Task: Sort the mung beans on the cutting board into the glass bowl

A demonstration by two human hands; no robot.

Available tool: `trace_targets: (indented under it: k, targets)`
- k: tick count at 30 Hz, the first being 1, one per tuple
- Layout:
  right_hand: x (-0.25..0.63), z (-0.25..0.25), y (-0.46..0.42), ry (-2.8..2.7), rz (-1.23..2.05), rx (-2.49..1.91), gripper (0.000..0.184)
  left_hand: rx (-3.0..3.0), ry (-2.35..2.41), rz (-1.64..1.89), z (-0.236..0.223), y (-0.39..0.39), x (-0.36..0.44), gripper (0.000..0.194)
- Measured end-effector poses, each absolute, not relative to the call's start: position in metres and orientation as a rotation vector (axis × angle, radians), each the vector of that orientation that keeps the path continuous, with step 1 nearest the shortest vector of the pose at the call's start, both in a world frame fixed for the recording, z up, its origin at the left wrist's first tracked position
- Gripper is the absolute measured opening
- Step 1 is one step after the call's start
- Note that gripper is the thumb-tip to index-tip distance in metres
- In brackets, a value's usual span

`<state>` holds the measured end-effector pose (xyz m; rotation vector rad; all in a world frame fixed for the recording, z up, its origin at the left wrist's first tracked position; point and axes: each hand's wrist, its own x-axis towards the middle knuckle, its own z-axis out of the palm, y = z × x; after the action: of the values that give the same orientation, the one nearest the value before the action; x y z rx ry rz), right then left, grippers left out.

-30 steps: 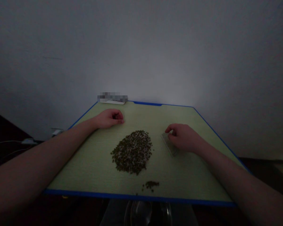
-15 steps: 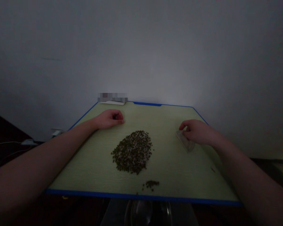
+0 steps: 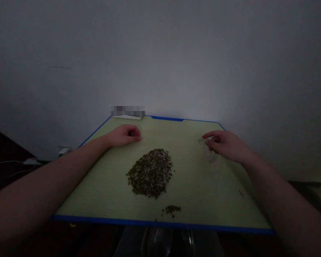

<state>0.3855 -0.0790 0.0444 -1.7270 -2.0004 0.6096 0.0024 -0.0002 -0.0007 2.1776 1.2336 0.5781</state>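
My left hand (image 3: 124,135) rests on the left of the table, its fingers curled in and nothing visible in them. At the right, my right hand (image 3: 224,144) pinches a see-through plastic piece (image 3: 210,156) between thumb and fingers. The piece has a rimmed edge; its exact kind is hard to make out in the dim light. Between the hands, nearer to me, lies a heap of small greenish-brown beans or seeds (image 3: 151,173), mixed with paler bits. A small separate cluster of dark grains (image 3: 172,208) lies near the front edge.
The pale table (image 3: 203,200) has a blue rim and stands against a grey wall (image 3: 160,60). A white flat object (image 3: 128,117), partly blurred out, is at the back left corner. Below the front edge is a clear round container (image 3: 160,242). White cables (image 3: 32,161) run at the left.
My right hand has moved slightly away from me and lifted, and the clear plastic piece has shifted and turned with it. My left hand and the heap have stayed still.
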Motion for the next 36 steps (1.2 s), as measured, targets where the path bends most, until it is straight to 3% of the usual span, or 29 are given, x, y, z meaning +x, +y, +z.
trace_targets:
  k: [10, 14, 19, 36]
  targets:
    - [0.357, 0.029, -0.095, -2.22, 0.717, -1.453, 0.045, 2.14, 1.243, 0.572, 0.0, -0.002, 0.003, 0.027]
    - [0.343, 0.024, -0.095, -2.308, 0.537, -1.52, 0.036, 2.137, 1.237, 0.581, -0.001, -0.001, 0.002, 0.028]
    - [0.325, 0.016, -0.092, -2.4, 0.263, -1.396, 0.041, 2.168, 1.239, 0.583, -0.002, 0.0, 0.001, 0.028]
    - [0.316, 0.009, -0.086, -2.446, 0.33, -1.232, 0.04, 2.16, 1.258, 0.573, 0.0, -0.001, 0.003, 0.027]
